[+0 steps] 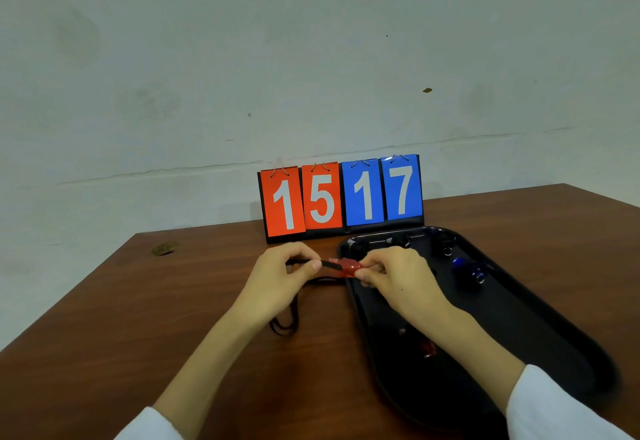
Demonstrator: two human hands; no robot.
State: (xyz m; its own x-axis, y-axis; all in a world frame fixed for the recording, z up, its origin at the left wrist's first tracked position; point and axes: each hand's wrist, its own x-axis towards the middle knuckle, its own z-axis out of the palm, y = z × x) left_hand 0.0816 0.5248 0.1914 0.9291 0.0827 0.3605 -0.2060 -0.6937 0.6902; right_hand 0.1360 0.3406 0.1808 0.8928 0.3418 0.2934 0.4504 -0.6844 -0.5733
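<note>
My left hand (pixel 277 280) pinches a thin black cord (pixel 294 315) near its end, just above the brown table (pixel 138 318). The cord loops down over the table below that hand. My right hand (pixel 398 280) pinches a small red translucent piece (pixel 348 266) that sits on the cord between both hands, at the left rim of a black tray (pixel 540 322). Blue beads (pixel 467 268) and small dark and metal-ringed pieces (pixel 447 249) lie in the tray's far part. A reddish piece (pixel 429 348) lies in the tray under my right forearm.
A flip scoreboard (pixel 341 195) stands at the table's back edge, showing 15 in red and 17 in blue. A round brass-coloured fitting (pixel 163 249) sits in the table's far left corner. A pale wall rises behind the table.
</note>
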